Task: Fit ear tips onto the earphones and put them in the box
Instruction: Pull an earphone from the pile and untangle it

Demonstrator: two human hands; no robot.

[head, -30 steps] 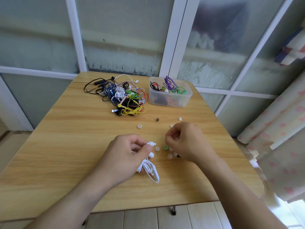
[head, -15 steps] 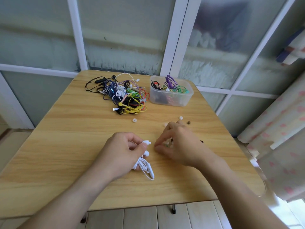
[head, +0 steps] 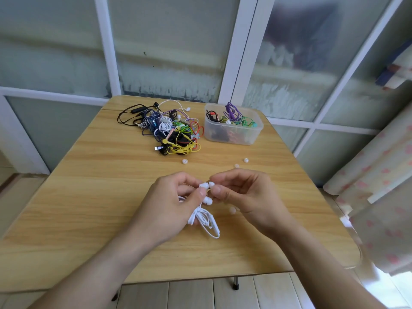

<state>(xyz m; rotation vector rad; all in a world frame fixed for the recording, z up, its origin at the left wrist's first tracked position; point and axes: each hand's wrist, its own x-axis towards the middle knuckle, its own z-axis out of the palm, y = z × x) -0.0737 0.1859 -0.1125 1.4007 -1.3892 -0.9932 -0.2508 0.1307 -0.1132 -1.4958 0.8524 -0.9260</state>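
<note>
My left hand (head: 169, 204) grips a pair of white earphones (head: 206, 216), its bundled cord hanging below the fingers over the table. One earbud (head: 203, 185) pokes up between my thumb and forefinger; the other (head: 207, 200) sits just below it. My right hand (head: 247, 195) pinches a white ear tip (head: 211, 184) against that upper earbud. A clear plastic box (head: 233, 127) with several coloured earphones inside stands at the back right of the table.
A tangled pile of coloured earphones (head: 171, 132) lies at the back centre of the wooden table (head: 89, 197). Loose white ear tips (head: 184, 161) (head: 246, 160) (head: 232, 210) are scattered near my hands. Window frames stand behind; a curtain (head: 379, 186) hangs at right.
My right hand has risen from the table with a white ear tip and come up to the earbud in my left hand. My left hand has lifted a little.
</note>
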